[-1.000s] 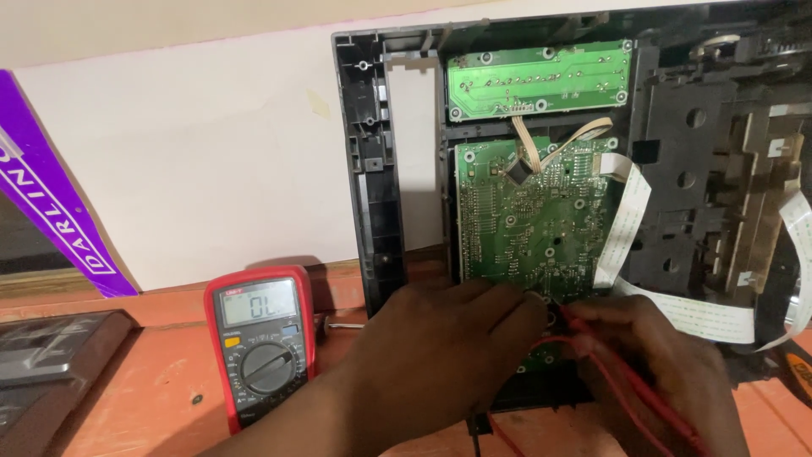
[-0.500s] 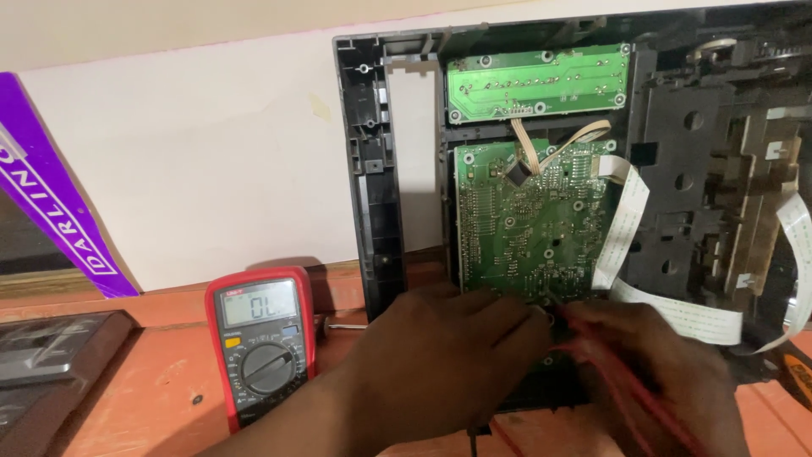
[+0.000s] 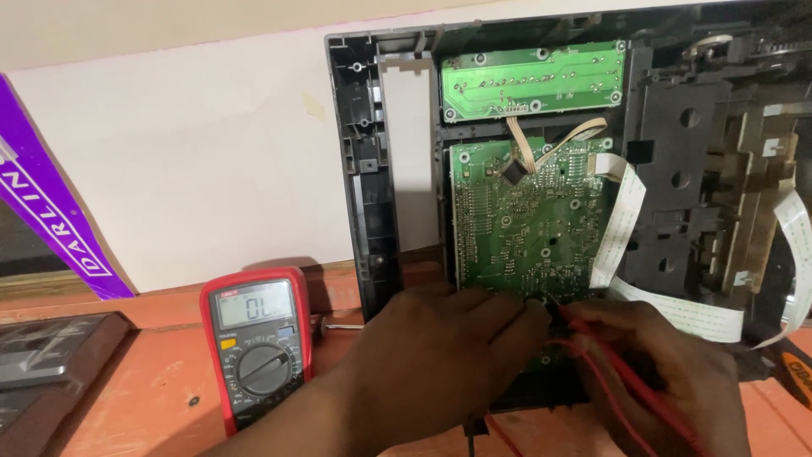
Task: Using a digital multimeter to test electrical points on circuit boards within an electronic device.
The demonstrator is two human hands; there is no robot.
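My left hand point(image 3: 440, 355) and right hand point(image 3: 668, 364) each pinched a probe, the right a thin red probe point(image 3: 609, 355), the left's hidden, probably black, tips on the green circuit board point(image 3: 524, 220)'s lower edge. Red-cased multimeter point(image 3: 258, 347) sat left on the table point(image 3: 127, 398); probing underway.

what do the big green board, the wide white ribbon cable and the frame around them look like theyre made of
Green board: looks like rigid laminate with a glossy green coating, dotted with silvery solder points.
White ribbon cable: thin, flexible plastic film, judging by how it bends flat.
Frame: dark grey moulded plastic, matt, with ribs and screw bosses.
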